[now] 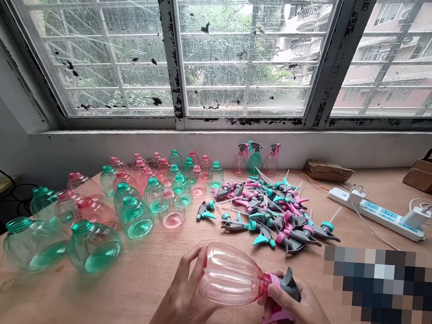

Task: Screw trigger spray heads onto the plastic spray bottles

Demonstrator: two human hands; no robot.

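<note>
Left hand comes up from the bottom edge, just left of centre, with its back towards the camera and its wrist low. Its fingers are raised and bent, closed around the broad base end of a translucent pink, ribbed plastic bottle, while the thumb side passes beneath the bottle and is partly hidden. Right hand reaches in from the lower right, its forearm slanting up and to the left. It is wrapped about a grey-and-pink plastic trigger spray head at the bottle's neck, thumb laid over the pink collar from above and fingers curled below, mostly out of sight.

The bottle is held on its side between the two hands, over the near part of the brown wooden table. Its long axis runs nearly level across the view, dipping slightly to the right: base to the left, narrow neck to the right. The spray head continues that line, its grey body at the right end and its pink trigger pointing down, towards the person.

Just beyond the bottle lies a loose heap of grey, pink and turquoise spray heads; rounded green and pink translucent bottles stand to the left.
</note>
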